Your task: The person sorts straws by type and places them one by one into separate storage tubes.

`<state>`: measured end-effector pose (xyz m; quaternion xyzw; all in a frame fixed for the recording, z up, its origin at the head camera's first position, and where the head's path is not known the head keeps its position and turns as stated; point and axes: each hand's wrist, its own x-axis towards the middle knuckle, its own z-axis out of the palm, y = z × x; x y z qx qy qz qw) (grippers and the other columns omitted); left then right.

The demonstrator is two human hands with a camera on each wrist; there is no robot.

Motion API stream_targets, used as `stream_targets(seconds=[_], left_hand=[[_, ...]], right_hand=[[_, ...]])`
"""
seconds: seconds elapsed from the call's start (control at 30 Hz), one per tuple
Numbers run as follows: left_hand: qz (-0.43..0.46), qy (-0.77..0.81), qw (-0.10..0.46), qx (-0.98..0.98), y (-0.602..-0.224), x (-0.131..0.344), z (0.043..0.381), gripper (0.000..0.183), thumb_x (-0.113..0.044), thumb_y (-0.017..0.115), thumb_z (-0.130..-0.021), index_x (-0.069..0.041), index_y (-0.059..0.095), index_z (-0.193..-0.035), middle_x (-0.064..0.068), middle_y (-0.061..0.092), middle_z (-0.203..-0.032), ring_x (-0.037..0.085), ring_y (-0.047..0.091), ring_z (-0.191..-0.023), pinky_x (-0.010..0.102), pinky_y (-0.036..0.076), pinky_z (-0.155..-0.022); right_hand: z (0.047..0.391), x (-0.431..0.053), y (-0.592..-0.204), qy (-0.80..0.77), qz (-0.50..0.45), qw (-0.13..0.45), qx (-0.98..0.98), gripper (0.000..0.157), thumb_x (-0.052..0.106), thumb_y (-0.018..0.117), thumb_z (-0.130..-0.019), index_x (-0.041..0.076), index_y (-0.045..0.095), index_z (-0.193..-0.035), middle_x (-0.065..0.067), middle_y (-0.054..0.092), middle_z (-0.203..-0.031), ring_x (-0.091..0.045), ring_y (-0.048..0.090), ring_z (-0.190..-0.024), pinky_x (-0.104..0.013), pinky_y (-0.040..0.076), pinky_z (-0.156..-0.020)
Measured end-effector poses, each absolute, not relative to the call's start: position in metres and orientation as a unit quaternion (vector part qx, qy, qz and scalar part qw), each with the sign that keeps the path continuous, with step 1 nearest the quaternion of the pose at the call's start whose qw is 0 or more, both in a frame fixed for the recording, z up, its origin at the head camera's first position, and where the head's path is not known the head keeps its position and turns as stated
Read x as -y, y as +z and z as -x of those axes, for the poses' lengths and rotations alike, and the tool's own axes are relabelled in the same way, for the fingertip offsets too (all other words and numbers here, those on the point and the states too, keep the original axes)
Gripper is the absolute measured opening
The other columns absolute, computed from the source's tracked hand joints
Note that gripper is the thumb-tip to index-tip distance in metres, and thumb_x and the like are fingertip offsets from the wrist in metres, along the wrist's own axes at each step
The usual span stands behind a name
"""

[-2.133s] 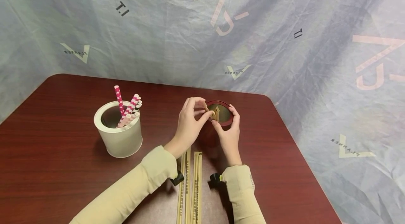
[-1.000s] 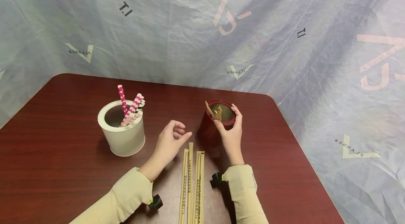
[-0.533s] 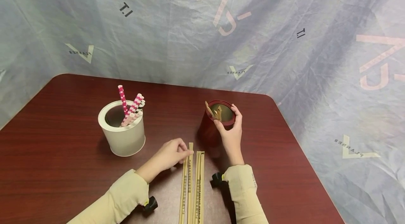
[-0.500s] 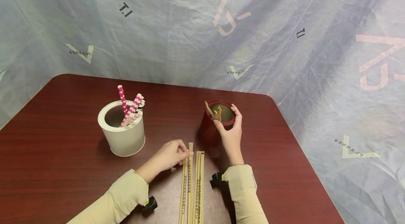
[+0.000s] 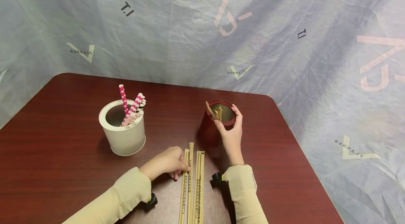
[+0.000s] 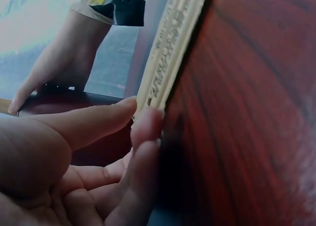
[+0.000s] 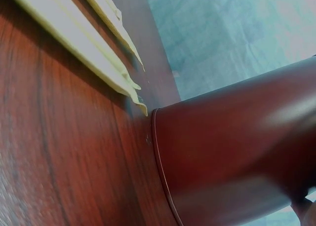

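Several straws in tan paper wrappers [image 5: 197, 185] with dark print lie lengthwise on the table in two groups. My left hand [image 5: 167, 162] is at the left group; its thumb and index finger pinch the side of the wrapped straws [image 6: 168, 53] in the left wrist view. My right hand [image 5: 232, 139] grips the rim of a dark red tin [image 5: 209, 130], thumb on the near side and fingers on the far right. Tan paper ends [image 5: 218, 113] stick up inside this tin. In the right wrist view the red tin [image 7: 227, 152] stands on the table beside the wrapper ends.
A white tin [image 5: 124, 141] stands at the left, holding several pink, white and black patterned paper straws [image 5: 134, 104]. The dark red wooden table [image 5: 72, 118] ends at a printed grey cloth [image 5: 174, 30] behind and on the right.
My left hand has left the red tin's mouth, come down to the left group of wrapped straws and slid nearer along them. The right hand stays on the tin's rim.
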<state>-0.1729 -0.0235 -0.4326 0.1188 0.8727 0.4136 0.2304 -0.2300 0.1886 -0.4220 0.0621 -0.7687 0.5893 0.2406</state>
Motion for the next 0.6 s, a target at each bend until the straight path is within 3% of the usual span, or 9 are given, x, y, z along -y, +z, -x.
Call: stream_targets(seconds=[0.23, 0.6], left_hand=[[-0.112, 0.410, 0.237, -0.874, -0.434, 0.016, 0.174, 0.034, -0.012, 0.079, -0.076, -0.002, 0.056, -0.053, 0.006, 0.058, -0.041, 0.008, 0.054, -0.032, 0.027, 0.050, -0.040], [-0.090, 0.415, 0.237, -0.874, -0.432, 0.013, 0.173, 0.031, -0.006, 0.078, -0.076, -0.001, 0.055, -0.056, 0.008, 0.058, -0.042, 0.011, 0.056, -0.033, 0.027, 0.050, -0.039]], right_hand=[[0.231, -0.189, -0.423, 0.592, -0.067, 0.245, 0.765, 0.070, 0.020, 0.075, -0.082, 0.015, 0.038, -0.142, 0.009, 0.037, -0.151, -0.024, 0.039, -0.138, -0.054, 0.031, -0.110], [0.231, -0.189, -0.423, 0.588, -0.063, 0.245, 0.768, 0.071, 0.018, 0.074, -0.081, 0.015, 0.038, -0.142, 0.007, 0.037, -0.152, -0.021, 0.039, -0.138, -0.051, 0.031, -0.110]])
